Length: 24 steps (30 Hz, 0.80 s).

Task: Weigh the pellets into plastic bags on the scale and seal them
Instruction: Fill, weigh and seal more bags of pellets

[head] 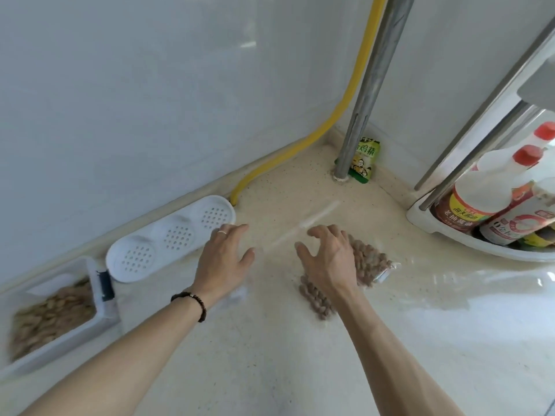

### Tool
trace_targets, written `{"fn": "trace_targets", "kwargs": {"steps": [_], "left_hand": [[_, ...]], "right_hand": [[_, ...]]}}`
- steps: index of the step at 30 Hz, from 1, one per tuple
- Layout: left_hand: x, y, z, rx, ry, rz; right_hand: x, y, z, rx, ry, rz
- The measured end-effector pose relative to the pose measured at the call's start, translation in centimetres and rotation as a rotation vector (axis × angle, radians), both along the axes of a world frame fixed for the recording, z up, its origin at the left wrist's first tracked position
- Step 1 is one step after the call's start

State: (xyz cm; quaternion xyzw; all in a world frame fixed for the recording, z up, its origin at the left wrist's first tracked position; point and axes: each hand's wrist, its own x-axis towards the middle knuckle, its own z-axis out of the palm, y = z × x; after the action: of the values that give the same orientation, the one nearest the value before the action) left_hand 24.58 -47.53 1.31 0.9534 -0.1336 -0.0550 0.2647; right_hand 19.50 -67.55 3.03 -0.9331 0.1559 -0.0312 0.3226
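Note:
A clear plastic bag of brown pellets lies flat on the cream counter, partly hidden under my right hand, whose fingers are spread and curled over it. My left hand, wearing a ring, hovers open over the counter to the left with nothing in it. A clear empty plastic bag with a zip strip lies on the counter between and beyond the two hands; its outline is faint. At the far left a white tub holds loose pellets. No scale is in view.
A white perforated tray leans at the wall base behind my left hand. A yellow hose and a metal pipe run into the corner beside a green seasoning packet. A white rack with sauce bottles stands right.

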Motion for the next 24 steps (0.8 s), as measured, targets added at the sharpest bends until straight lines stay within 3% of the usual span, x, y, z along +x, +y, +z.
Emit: {"fn": "trace_targets", "kwargs": {"steps": [4, 10, 13, 20, 24], "left_hand": [[-2.3, 6.1, 0.5, 0.111, -0.009, 0.020], [-4.0, 11.5, 0.3, 0.335, 0.153, 0.001], [-4.7, 12.3, -0.6, 0.405, 0.186, -0.009], [-4.7, 11.5, -0.2, 0.445, 0.014, 0.046], [-4.5, 11.5, 0.7, 0.402, -0.058, 0.064]], "right_hand": [[1.0, 7.1, -0.5, 0.042, 0.022, 0.172], [1.4, 13.1, -1.9, -0.245, 0.287, 0.283], [1.4, 13.5, -2.8, -0.227, 0.248, 0.262], [1.6, 13.1, -2.8, -0.139, -0.033, 0.169], [1.2, 12.8, -1.3, 0.120, -0.118, 0.135]]}}
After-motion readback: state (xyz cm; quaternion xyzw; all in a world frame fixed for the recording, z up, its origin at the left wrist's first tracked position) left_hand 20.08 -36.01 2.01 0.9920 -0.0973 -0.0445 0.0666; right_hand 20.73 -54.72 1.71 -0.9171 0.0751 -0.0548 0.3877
